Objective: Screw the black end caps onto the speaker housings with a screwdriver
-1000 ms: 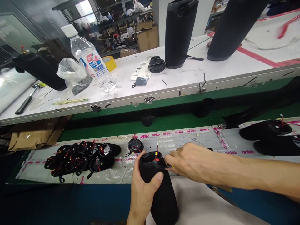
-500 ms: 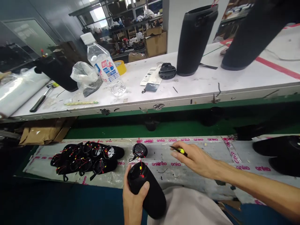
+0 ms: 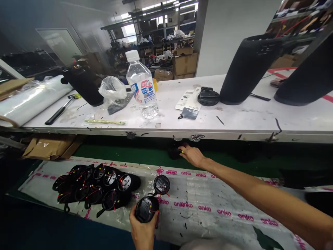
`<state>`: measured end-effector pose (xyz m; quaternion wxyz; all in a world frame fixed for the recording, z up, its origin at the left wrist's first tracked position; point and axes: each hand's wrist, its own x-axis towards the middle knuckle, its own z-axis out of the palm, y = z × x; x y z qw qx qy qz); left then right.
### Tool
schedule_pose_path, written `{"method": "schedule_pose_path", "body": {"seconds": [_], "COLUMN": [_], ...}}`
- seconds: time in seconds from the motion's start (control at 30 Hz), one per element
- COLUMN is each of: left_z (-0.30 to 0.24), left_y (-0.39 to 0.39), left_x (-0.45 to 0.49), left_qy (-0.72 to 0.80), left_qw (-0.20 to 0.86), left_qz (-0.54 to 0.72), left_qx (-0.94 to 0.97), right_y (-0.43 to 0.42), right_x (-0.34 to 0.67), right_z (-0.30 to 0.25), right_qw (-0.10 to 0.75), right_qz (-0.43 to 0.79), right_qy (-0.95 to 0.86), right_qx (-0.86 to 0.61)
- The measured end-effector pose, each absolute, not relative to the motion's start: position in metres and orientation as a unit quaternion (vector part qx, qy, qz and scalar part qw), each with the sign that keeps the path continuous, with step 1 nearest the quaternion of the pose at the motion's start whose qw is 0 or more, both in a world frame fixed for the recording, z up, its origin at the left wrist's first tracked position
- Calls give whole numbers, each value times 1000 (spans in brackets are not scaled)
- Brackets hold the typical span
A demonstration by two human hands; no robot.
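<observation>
My left hand [image 3: 142,231] is at the bottom edge, wrapped round a black cylindrical speaker body [image 3: 146,209] whose open end shows red and yellow wires. Beside it a round black end cap [image 3: 161,184] lies on the taped plastic sheet [image 3: 208,198]. My right hand [image 3: 191,155] is stretched far forward under the white shelf edge, touching a small dark object [image 3: 174,152] on the green belt; its fingers are partly hidden. A pile of several black end caps with red wires [image 3: 96,184] lies to the left.
The white shelf [image 3: 234,121] carries a water bottle [image 3: 142,85], a plastic bag [image 3: 113,90], a hammer [image 3: 59,111], a leaflet [image 3: 189,100], a black cap [image 3: 208,96] and two tall black speakers [image 3: 247,67] [image 3: 309,74]. Cardboard [image 3: 47,146] lies at left.
My right hand moved from beside the speaker's top out to the green belt under the shelf. The speaker and my left hand dropped lower in view as my head tilted up.
</observation>
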<state>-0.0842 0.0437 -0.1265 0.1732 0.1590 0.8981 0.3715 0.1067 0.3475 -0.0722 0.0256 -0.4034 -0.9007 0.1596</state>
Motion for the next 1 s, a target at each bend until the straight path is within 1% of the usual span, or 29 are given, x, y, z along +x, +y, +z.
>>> {"method": "schedule_pose_path", "body": {"seconds": [0.07, 0.17, 0.23, 0.37, 0.5, 0.57, 0.67, 0.73, 0.77, 0.8, 0.83, 0.87, 0.9, 0.93, 0.97, 1.0], "left_z": [-142, -160, -165, -168, -161, -148, -109, -75, -58, -42, -27, -14, -2, 7, 15, 21], "left_y": [48, 52, 53, 49, 43, 42, 50, 61, 69, 78, 86, 95, 102, 108, 111, 112], "left_x": [-83, -82, -82, -87, -90, -89, -81, -70, -62, -54, -45, -36, -27, -19, -12, -6], "left_qy": [880, 848, 843, 850, 847, 849, 824, 783, 759, 733, 702, 649, 575, 507, 451, 419], "left_qw": [166, 129, 121, 151, 140, 100, -1, -10, 21, 87, 187, 324, 464, 563, 635, 674], "left_qz": [418, 480, 486, 464, 453, 446, 453, 465, 478, 492, 503, 507, 497, 486, 463, 453], "left_qx": [154, 184, 196, 199, 242, 265, 341, 414, 442, 461, 468, 465, 456, 436, 424, 405], "right_y": [359, 367, 370, 367, 348, 335, 312, 296, 288, 280, 271, 263, 255, 246, 238, 230], "right_x": [86, 61, 54, 69, 115, 142, 178, 197, 204, 209, 213, 215, 217, 218, 218, 219], "right_z": [-83, -99, -105, -102, -73, -49, -6, 21, 32, 41, 47, 51, 54, 55, 57, 58], "right_qw": [7, -11, -10, 22, 70, 92, 133, 131, 120, 104, 87, 74, 63, 54, 49, 52], "right_qz": [148, 147, 156, 189, 221, 250, 368, 461, 510, 560, 606, 646, 676, 696, 704, 697], "right_qy": [-906, -906, -903, -898, -895, -891, -859, -823, -800, -773, -744, -717, -694, -678, -671, -677], "right_qx": [-397, -397, -400, -398, -381, -367, -330, -305, -293, -279, -266, -253, -241, -232, -228, -229]}}
